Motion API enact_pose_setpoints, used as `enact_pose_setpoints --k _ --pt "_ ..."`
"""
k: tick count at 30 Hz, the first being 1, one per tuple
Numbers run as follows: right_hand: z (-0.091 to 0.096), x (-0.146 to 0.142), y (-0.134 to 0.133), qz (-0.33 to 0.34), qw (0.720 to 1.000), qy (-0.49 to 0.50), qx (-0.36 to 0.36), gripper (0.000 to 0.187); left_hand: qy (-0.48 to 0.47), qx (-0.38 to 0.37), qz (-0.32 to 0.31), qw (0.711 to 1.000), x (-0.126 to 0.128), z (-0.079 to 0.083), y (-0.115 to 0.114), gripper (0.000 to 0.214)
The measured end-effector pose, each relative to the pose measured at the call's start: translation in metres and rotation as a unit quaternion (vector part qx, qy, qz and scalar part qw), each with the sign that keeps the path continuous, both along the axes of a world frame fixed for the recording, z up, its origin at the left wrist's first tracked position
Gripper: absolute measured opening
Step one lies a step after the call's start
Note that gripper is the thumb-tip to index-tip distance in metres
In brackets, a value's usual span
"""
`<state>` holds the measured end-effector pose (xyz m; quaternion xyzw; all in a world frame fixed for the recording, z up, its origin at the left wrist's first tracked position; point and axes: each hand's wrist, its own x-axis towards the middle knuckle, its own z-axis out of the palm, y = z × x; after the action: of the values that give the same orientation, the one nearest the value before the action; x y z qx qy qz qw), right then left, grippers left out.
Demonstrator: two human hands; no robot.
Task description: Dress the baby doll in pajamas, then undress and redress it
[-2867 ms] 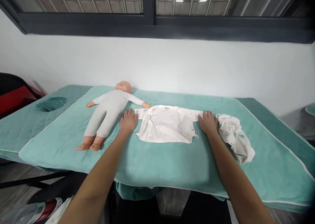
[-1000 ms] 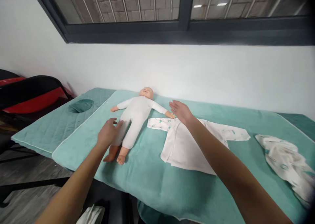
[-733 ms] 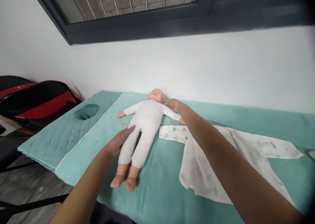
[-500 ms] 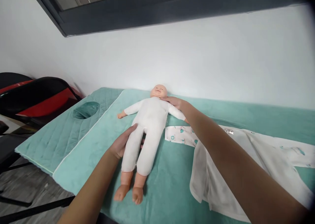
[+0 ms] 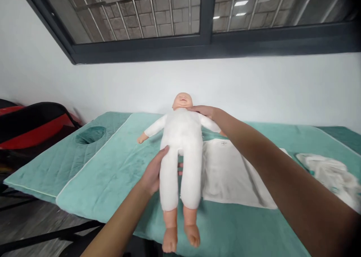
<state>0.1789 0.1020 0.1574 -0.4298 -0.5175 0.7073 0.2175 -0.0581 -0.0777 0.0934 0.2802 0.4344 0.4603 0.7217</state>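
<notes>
In the head view, a doll (image 5: 182, 131), its body and limbs white down to bare wrists and ankles, fills the middle of the frame, head toward the wall (image 5: 242, 84) and 2 feet at the bottom center. The left hand (image 5: 158, 170) has its grip wrapped around 1 of the doll's thighs, thumb on top, fingertips showing between the 2 legs. The right hand (image 5: 204, 111) has its grip on the doll's neck, some fingers hidden behind it. Right of center, a white shirt (image 5: 225, 174) lies spread on the green bed (image 5: 113, 166), partly covered by the right forearm. A crumpled cloth (image 5: 334, 170) lies at the right edge, a black-and-red chair (image 5: 42, 117) stands at the left edge, and a barred window (image 5: 135, 20) spans the top.
</notes>
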Motion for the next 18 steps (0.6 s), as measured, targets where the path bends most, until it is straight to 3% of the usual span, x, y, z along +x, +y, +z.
enact_pose_setpoints --k 2,4,10,15,18 --pt "0.003 0.040 -0.012 -0.023 1.000 -0.014 0.006 0.051 -0.019 -0.004 -0.041 0.999 0.037 -0.007 -0.017 0.051" --pt "-0.006 0.080 -0.023 -0.031 0.999 -0.027 0.011 0.044 -0.045 -0.017 -0.084 0.995 0.073 -0.018 -0.033 0.057" --pt "-0.067 0.178 -0.058 -0.071 0.997 -0.038 0.003 0.053 -0.091 -0.029 -0.143 0.985 0.158 -0.058 -0.067 0.060" --pt "-0.101 0.213 -0.079 -0.185 0.968 -0.132 0.105 0.088 -0.051 -0.004 -0.157 0.986 0.176 -0.074 -0.071 0.055" --pt "-0.116 0.216 -0.097 -0.233 0.926 -0.209 0.212 0.091 0.100 0.037 -0.104 0.989 0.163 -0.064 -0.072 0.047"
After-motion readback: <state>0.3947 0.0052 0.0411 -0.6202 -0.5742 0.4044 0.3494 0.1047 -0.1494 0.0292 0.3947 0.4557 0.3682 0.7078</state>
